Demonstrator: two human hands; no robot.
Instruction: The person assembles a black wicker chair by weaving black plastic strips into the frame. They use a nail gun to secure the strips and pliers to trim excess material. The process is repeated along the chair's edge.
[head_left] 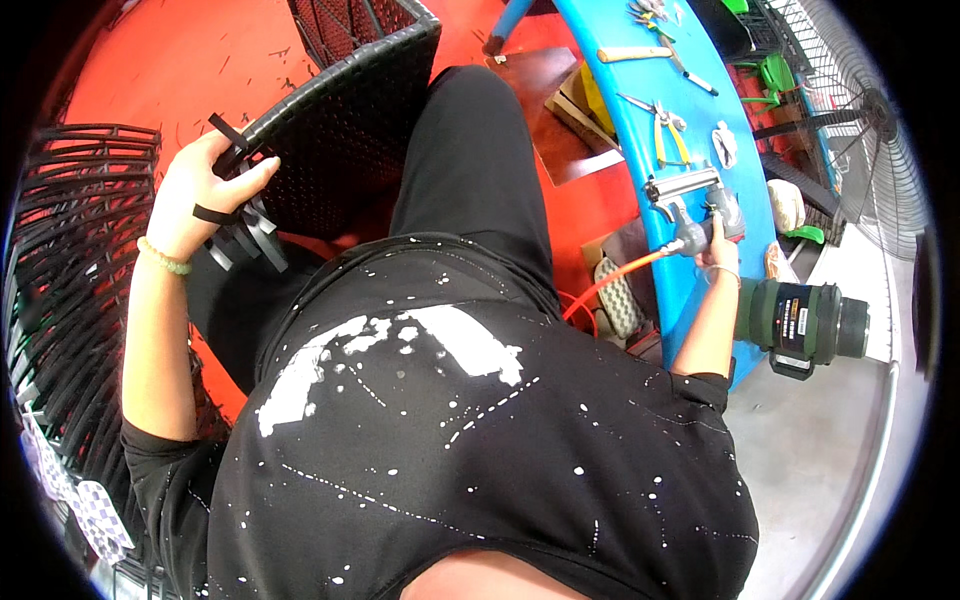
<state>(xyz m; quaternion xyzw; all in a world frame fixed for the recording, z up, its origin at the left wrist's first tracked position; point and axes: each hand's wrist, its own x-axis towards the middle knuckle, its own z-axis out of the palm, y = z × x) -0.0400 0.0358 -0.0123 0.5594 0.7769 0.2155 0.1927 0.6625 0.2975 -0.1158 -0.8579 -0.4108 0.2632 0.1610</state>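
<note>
My left hand (pixel 208 195) is closed round the edge of a black woven rattan furniture piece (pixel 345 125), thumb on the near side. Short black strips stick out by its fingers, and several loose strip ends (pixel 250 240) hang under the palm. Over on the right, my right hand (pixel 717 255) grips a grey air stapler (pixel 728 212) with a silver magazine (pixel 682 184), lying on a blue table (pixel 650 115). An orange air hose (pixel 615 280) runs from the tool. Part of the right fingers is hidden behind its body.
On the table lie yellow-handled snips (pixel 668 135) and a hammer (pixel 635 54). Stacked black rattan frames (pixel 85 250) stand at far left. To the right are a large fan (pixel 875 115) and a green and black lens-like cylinder (pixel 800 325). Scraps litter the red floor (pixel 200 55).
</note>
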